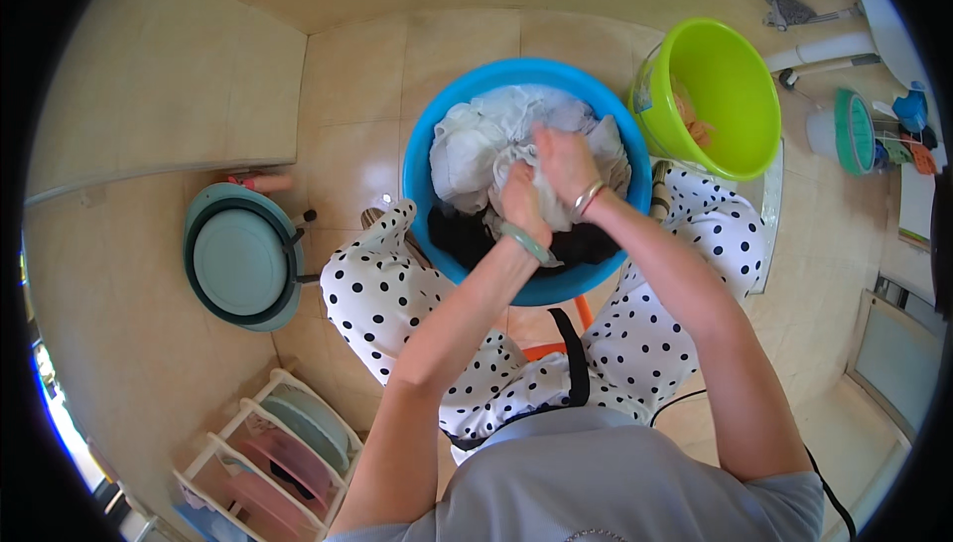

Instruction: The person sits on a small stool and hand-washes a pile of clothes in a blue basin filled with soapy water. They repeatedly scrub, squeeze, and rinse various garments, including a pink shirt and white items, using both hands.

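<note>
A round blue basin (421, 135) stands between my knees, full of laundry. White and pale grey garments (472, 150) fill most of it, and dark clothes (462, 236) lie along its near side. My left hand (522, 203), with a pale green bangle at the wrist, is closed on a bunched white garment (516, 157). Just beyond it, to the right, my right hand (566, 163) grips the same cloth, its fingers slightly blurred. A silver bangle circles that wrist. How the cloth runs between my hands is partly hidden.
A lime green bucket (745, 95) with peach-coloured cloth inside stands right of the basin. On the left, a grey-green folding basin (238, 262) hangs by the wall. A white rack (288, 443) holds more basins at lower left. Tiled floor (352, 75) surrounds the blue basin.
</note>
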Demonstrator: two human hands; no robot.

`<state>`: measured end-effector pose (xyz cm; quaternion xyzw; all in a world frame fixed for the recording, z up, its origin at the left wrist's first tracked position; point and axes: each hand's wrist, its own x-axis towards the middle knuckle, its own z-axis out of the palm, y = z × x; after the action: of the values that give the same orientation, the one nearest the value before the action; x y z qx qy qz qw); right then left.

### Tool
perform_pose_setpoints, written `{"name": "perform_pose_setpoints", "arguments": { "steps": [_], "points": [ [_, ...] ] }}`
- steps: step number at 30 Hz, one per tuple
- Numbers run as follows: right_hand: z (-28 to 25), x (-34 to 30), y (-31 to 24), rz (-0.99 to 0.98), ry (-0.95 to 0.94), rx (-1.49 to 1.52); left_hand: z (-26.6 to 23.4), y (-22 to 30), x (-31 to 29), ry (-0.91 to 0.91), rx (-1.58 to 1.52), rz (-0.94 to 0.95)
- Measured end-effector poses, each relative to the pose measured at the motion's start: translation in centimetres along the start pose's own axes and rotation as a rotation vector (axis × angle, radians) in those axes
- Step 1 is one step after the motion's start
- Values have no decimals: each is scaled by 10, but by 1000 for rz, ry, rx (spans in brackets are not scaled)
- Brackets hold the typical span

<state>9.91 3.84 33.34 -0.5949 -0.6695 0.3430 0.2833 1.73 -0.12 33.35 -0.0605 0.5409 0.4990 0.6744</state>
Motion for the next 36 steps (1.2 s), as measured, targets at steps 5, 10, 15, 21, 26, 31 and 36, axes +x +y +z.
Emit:
{"name": "perform_pose_setpoints", "arguments": {
  "steps": [5, 10, 15, 21, 26, 31, 36],
  "points": [
    [5, -12, 8, -86, 63, -100, -1, 2, 8, -45, 82, -104],
    [5, -46, -64, -389, 55, -69, -38, 2, 41, -244, -90, 78],
    [6, -10, 31, -36, 7, -234, 3, -3, -3, 38, 313, 56],
    [11, -42, -53, -233, 29, 37, -37, 21, 43, -176, 29, -87],
    [0, -16, -10, -141, -105, -215, 16, 4, -6, 74, -79, -58],
    [7, -17, 23, 47, 14, -112, -9, -7, 10, 59, 274, -38],
    [15, -49, -61, -282, 9, 68, -54, 11, 47, -217, -36, -51]
  ]
}}
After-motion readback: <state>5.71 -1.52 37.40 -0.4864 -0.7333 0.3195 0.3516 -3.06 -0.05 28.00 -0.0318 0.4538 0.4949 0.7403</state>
